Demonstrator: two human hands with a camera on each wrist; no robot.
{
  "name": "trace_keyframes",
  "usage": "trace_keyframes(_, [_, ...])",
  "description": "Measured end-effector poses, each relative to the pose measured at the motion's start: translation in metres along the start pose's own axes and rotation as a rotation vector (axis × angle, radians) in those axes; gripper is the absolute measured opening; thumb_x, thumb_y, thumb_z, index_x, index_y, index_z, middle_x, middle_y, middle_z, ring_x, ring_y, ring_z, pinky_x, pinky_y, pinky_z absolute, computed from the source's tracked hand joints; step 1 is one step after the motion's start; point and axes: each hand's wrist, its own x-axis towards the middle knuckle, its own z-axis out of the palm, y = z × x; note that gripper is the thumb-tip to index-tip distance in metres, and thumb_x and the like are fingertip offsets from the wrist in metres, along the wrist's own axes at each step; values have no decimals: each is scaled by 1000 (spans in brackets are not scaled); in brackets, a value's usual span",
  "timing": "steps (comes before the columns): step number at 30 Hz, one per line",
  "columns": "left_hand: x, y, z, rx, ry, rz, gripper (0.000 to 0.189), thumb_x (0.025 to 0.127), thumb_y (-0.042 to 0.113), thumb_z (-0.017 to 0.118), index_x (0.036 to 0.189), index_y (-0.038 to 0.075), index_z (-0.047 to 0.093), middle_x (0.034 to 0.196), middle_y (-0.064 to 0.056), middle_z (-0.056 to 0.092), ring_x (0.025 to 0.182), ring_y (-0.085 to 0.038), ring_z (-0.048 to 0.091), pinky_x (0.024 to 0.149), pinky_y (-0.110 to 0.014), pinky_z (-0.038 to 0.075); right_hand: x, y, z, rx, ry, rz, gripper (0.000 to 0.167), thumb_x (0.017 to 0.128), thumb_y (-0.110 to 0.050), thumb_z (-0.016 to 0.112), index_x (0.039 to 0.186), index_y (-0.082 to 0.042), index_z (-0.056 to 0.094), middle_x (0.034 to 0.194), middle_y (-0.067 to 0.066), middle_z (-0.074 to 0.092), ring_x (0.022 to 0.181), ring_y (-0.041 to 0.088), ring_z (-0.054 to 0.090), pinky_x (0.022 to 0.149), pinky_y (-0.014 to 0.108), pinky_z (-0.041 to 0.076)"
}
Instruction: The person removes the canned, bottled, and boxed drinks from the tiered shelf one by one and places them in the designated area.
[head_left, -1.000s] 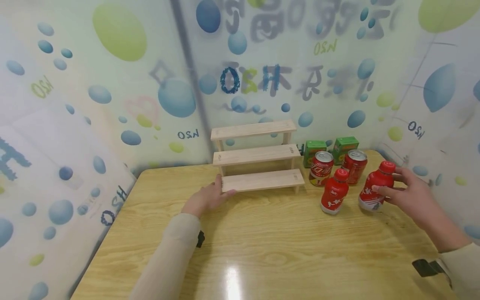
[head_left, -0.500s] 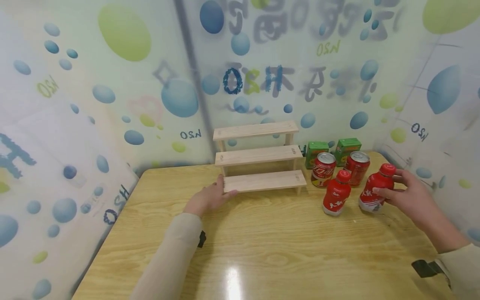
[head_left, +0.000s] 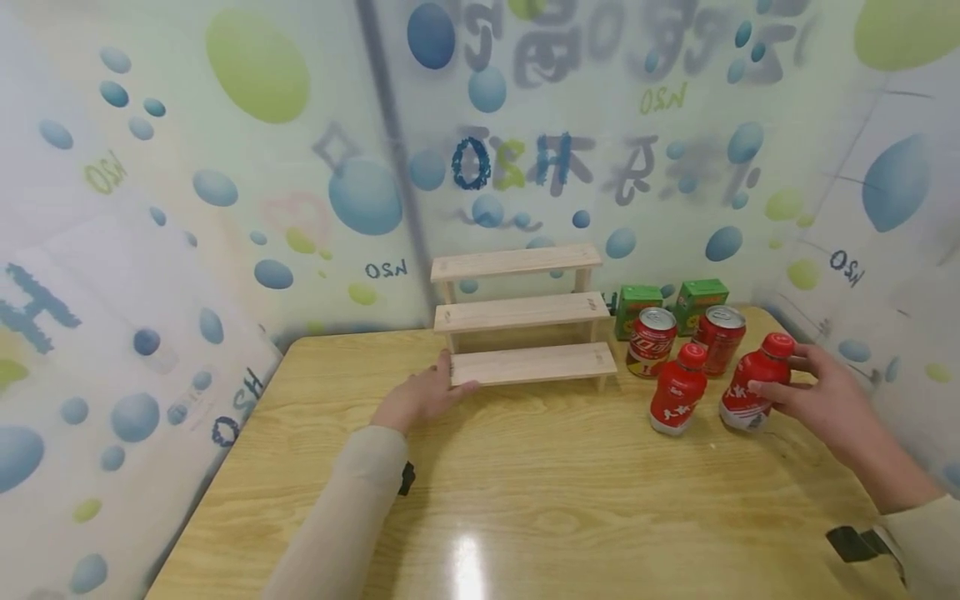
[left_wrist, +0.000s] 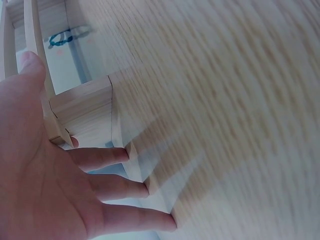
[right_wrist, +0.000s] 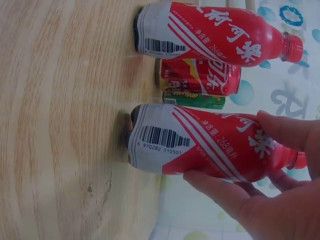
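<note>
On the right, my right hand (head_left: 828,400) grips a red cola bottle (head_left: 756,379) between thumb and fingers. The bottle is upright, and its base looks to be on the table. A second red bottle (head_left: 678,390) stands just left of it, apart. My left hand (head_left: 423,392) holds the left end of the lowest board of a three-step wooden shelf (head_left: 532,364). In the left wrist view the thumb (left_wrist: 32,67) lies along the board, an index fingertip shows at its end, and the other fingers (left_wrist: 120,187) reach down to the tabletop.
Two red cans (head_left: 652,343) stand behind the bottles, with two green cartons (head_left: 637,312) at the back. The wooden table (head_left: 525,500) meets a patterned curtain (head_left: 300,167) behind and at both sides. The cans stand close to the shelf's right end.
The whole head view has shifted slightly to the right and down. Both hands keep their places on the shelf and the bottle.
</note>
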Motion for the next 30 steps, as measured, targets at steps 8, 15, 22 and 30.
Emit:
trace_keyframes(8, [4,1,1,10,4,8,109,101,80,38,172,7,-1,170,-27,36,154,-51,41,128,-64,34,-2,1,-1,0,2,13,86,106,-25,67,163,13,15,160,48,23,133,67,46,75,31,68])
trace_keyframes(15, [4,2,2,-1,2,11,108,102,79,39,172,7,-1,171,-26,34,155,-51,38,129,-64,32,-3,5,0,-18,7,41,91,105,-27,69,163,13,12,161,48,22,132,68,46,78,39,69])
trace_keyframes(22, [3,2,3,-10,-9,7,110,101,81,39,172,8,-2,171,-26,34,155,-51,38,128,-65,32,-5,3,-1,-48,-2,51,93,106,-34,66,164,12,10,162,49,19,136,71,38,94,61,62])
trace_keyframes(30, [1,-13,-7,-169,-70,0,118,97,84,44,171,8,-9,177,-21,21,162,-43,28,133,-60,27,-7,-83,8,-72,121,-99,88,108,-51,52,171,-6,10,175,35,9,154,66,17,112,87,27])
